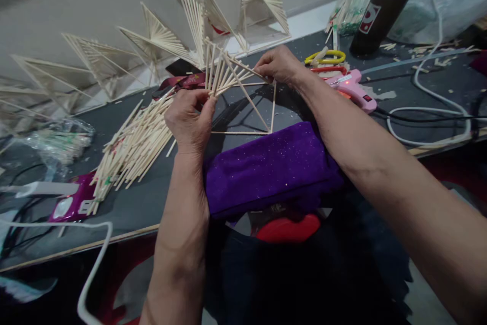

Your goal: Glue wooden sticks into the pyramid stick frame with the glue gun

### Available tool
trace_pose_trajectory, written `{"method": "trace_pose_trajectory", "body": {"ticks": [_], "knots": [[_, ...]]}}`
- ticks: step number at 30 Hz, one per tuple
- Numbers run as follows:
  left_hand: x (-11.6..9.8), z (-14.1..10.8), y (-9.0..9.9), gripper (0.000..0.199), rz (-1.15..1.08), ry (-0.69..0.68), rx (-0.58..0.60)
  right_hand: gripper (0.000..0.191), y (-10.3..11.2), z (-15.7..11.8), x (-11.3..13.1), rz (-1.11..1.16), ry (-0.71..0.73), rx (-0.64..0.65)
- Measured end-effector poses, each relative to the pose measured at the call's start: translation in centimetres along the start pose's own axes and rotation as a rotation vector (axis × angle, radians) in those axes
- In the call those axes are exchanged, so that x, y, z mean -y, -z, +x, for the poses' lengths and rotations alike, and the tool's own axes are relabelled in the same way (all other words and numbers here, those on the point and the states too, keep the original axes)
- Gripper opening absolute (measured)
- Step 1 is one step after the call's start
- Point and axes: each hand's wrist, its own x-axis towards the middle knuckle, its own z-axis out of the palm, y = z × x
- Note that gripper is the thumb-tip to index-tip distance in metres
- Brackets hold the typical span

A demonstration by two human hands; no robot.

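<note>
A frame of thin wooden sticks [249,96] stands on the dark table, with several sticks fanned out across its upper left side. My left hand [191,118] pinches the fan's lower left end between thumb and fingers. At the upper right, the fingers of my right hand [279,65] are closed on the end of a wooden stick [243,65] that runs along the top of the fan; the fingers hide its tip. A loose pile of wooden sticks [139,145] lies left of my left hand. Below the frame, a folded purple cloth [266,168] lies at the table's front edge.
Finished-looking stick frames [155,41] line the wall. On the right are a pink glue gun [352,91], yellow-handled scissors [325,57], a dark bottle [388,8] and a white cable [422,76]. A plastic bag of sticks [68,142] and a purple packet [74,198] lie left.
</note>
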Motion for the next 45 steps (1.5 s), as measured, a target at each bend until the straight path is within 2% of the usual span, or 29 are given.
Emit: {"method": "trace_pose_trajectory", "body": {"ticks": [6, 10, 13, 18, 24, 31, 36, 45], "knots": [[0.1, 0.4, 0.8, 0.008, 0.037, 0.068, 0.026, 0.008, 0.0, -0.4, 0.4, 0.009, 0.012, 0.034], [0.2, 0.5, 1.1, 0.008, 0.072, 0.098, 0.086, 0.008, 0.3, -0.6, 0.8, 0.012, -0.044, 0.067], [0.2, 0.5, 1.2, 0.01, 0.085, 0.09, 0.082, 0.008, 0.5, -0.8, 1.2, 0.026, -0.09, 0.077], [0.2, 0.5, 1.3, 0.01, 0.086, 0.124, 0.12, 0.007, 0.7, -1.3, 1.7, 0.054, -0.086, 0.095], [0.2, 0.5, 1.3, 0.009, 0.08, 0.119, 0.112, 0.002, 0.4, -1.1, 1.1, 0.072, -0.049, 0.081], [0.1, 0.4, 1.3, 0.009, 0.088, 0.12, 0.118, 0.006, 0.4, -0.3, 0.3, 0.012, 0.02, 0.089], [-0.1, 0.4, 1.4, 0.01, 0.085, 0.113, 0.116, 0.014, 0.3, -0.5, 0.8, -0.002, -0.006, 0.107], [0.0, 0.4, 1.4, 0.011, 0.052, 0.106, 0.116, 0.009, 0.4, -0.9, 1.3, 0.045, -0.067, 0.094]]}}
